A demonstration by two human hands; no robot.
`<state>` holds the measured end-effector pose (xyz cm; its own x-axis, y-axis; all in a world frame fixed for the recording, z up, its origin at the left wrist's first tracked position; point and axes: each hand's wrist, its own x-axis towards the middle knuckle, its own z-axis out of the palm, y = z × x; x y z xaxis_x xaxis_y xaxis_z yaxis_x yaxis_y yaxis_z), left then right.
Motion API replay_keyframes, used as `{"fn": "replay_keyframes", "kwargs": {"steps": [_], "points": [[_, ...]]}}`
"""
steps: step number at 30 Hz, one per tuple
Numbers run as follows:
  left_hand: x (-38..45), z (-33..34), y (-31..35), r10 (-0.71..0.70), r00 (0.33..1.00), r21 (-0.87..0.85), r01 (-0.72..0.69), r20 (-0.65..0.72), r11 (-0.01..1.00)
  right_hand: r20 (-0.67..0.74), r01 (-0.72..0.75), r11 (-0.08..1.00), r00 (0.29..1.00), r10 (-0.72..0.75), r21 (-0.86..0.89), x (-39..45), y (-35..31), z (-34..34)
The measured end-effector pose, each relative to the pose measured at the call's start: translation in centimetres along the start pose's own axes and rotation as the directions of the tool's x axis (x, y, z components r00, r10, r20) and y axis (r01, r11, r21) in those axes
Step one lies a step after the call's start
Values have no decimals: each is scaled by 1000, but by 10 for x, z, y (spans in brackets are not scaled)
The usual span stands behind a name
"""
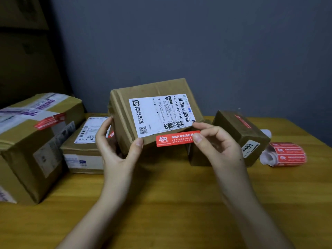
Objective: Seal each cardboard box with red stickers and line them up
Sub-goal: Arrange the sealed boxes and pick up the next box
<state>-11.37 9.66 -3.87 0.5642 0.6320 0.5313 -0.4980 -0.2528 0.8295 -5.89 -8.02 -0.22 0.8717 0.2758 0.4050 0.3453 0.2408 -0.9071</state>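
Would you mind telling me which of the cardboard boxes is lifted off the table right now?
The middle box with the large white shipping label, tilted up in the left hand; the others rest on the table.

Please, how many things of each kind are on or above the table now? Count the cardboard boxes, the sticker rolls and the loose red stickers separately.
Cardboard boxes: 4: large box, flat box, held box, small box
Sticker rolls: 1: red sticker roll
Loose red stickers: 1: sticker in right hand
Total: 6
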Motion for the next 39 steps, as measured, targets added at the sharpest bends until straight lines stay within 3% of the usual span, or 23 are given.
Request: {"fn": "replay_keyframes", "kwargs": {"steps": [7,13,20,27,35,37,39], "points": [[4,-2,-3,-171,985,-102,168,-28,981,-174,156,986,971,-164,-55,0,5,-4],[4,-2,-3,-231,973,-85,231,8,969,-207,259,961,939,-274,-95,3,12,-7],[7,-2,1,-315,947,-73,319,57,945,-99,288,918,941,-325,-273,10,24,-13],[14,-4,15,-448,891,-128,454,77,882,20,294,940,955,-296,-174,12,31,-8],[18,-10,16,-499,855,-135,516,140,846,-29,244,958,968,-251,-149,10,27,5],[25,-10,15,-472,870,-158,491,141,857,-35,259,951,963,-268,-169,11,22,7],[31,-11,14,-405,907,-74,414,113,907,-46,266,947,960,-278,-179,13,16,8]]}}
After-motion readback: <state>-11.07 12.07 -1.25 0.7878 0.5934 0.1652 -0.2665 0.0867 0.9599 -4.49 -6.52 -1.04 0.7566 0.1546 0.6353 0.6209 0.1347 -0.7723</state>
